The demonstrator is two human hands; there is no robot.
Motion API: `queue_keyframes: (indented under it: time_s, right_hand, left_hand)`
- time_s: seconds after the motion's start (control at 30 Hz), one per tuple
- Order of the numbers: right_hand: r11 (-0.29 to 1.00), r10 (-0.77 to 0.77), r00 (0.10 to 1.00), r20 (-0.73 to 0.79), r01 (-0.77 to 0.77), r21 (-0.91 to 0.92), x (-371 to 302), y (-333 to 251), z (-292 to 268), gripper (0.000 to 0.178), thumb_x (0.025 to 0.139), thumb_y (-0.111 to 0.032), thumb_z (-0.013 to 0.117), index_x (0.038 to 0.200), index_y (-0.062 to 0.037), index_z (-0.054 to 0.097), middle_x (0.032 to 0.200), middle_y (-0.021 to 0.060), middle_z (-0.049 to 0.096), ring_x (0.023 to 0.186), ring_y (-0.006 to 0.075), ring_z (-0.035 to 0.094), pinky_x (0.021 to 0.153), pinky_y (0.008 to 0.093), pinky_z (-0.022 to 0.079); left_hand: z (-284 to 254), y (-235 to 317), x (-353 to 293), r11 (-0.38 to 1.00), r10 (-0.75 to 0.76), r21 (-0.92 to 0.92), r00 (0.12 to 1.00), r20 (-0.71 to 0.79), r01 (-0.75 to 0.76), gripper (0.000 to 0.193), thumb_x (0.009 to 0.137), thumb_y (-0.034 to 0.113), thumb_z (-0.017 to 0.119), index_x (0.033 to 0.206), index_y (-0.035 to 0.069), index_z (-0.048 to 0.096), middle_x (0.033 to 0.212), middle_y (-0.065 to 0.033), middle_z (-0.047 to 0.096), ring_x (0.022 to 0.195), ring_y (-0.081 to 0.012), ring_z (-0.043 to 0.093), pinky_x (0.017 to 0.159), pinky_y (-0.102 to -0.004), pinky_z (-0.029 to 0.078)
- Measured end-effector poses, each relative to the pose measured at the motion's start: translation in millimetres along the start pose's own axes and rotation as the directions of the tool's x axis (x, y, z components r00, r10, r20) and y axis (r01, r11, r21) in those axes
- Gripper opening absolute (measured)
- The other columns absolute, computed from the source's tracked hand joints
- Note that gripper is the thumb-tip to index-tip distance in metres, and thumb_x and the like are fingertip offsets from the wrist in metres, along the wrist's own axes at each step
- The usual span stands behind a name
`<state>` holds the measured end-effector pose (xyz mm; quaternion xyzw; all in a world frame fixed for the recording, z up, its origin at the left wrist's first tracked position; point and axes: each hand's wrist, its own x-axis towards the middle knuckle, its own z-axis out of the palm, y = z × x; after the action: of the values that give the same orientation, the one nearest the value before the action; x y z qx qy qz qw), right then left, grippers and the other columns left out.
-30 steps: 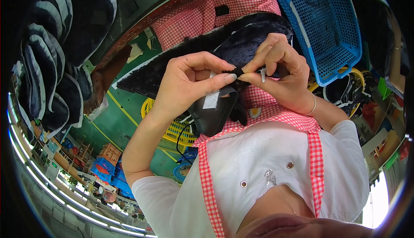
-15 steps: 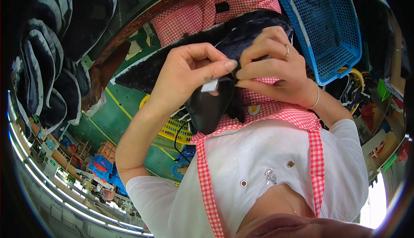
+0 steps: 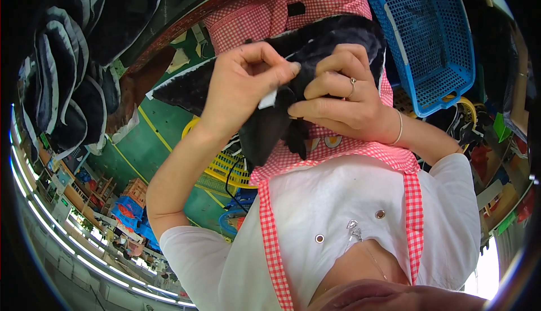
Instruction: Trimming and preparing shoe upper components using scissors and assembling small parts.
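Head view: the left hand (image 3: 245, 83) has thumb and index fingertip pinched together; content indeterminable. The right hand (image 3: 349, 94) grips the black piece (image 3: 264, 136), positioned between the 2 hands before the checked apron (image 3: 372, 153). Black plush (image 3: 315, 45) lies beyond.

no readable words, numbers or signs in view

Worn here are a white shirt (image 3: 360, 195) with short sleeves (image 3: 191, 252) and two metal eyelets (image 3: 319, 238), and an apron (image 3: 360, 149) of red and white checks with two straps (image 3: 270, 243). There is also a silver necklace (image 3: 354, 232), a ring (image 3: 353, 81) on the right hand (image 3: 346, 97) and one thin, pale bracelet (image 3: 400, 128).
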<state>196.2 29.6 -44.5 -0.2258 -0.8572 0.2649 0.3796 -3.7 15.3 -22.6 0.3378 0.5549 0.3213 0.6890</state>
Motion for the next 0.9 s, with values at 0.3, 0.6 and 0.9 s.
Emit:
queue_keyframes:
  time_s: [0.3,0.6,0.9]
  right_hand:
    - [1.0,0.007,0.997,-0.074,-0.008,-0.018,0.7,0.1,-4.4,0.033,0.049,-0.022,0.079,0.082,-0.0224,0.073,0.083,-0.0057,0.051,0.081,0.0188,0.049,0.075,0.0375,0.036]
    - [0.997,0.009,0.997,-0.074,-0.003,0.076,41.3,6.2,-35.2,0.028,0.062,-0.021,0.079,0.09,-0.0205,0.073,0.092,-0.0017,0.059,0.088,0.02,0.054,0.08,0.0361,0.037]
    - [0.989,0.106,0.982,-0.156,-0.088,0.117,112.6,-5.1,-78.4,0.033,0.073,0.006,0.072,0.104,-0.0022,0.067,0.092,0.01,0.066,0.073,0.017,0.062,0.068,0.026,0.049]
  left_hand:
    - [-34.4,10.9,6.2,0.994,0.1,-0.064,0.963,0.252,-0.086,0.031,0.089,0.025,0.057,0.11,0.003,0.06,0.098,-0.0023,0.064,0.091,-0.0104,0.058,0.086,-0.0216,0.043]
    - [-23.3,74.2,-11.7,0.884,0.074,0.421,0.951,0.301,-0.202,0.019,0.085,0.016,0.07,0.097,0.001,0.065,0.077,0.0021,0.059,0.075,-0.0052,0.053,0.069,-0.0217,0.043]
    - [-24.8,98.3,25.9,0.641,0.756,0.295,0.516,-0.403,-0.709,0.021,0.084,0.005,0.072,0.101,0.005,0.061,0.087,0.0038,0.062,0.078,-0.0023,0.054,0.07,-0.019,0.044]
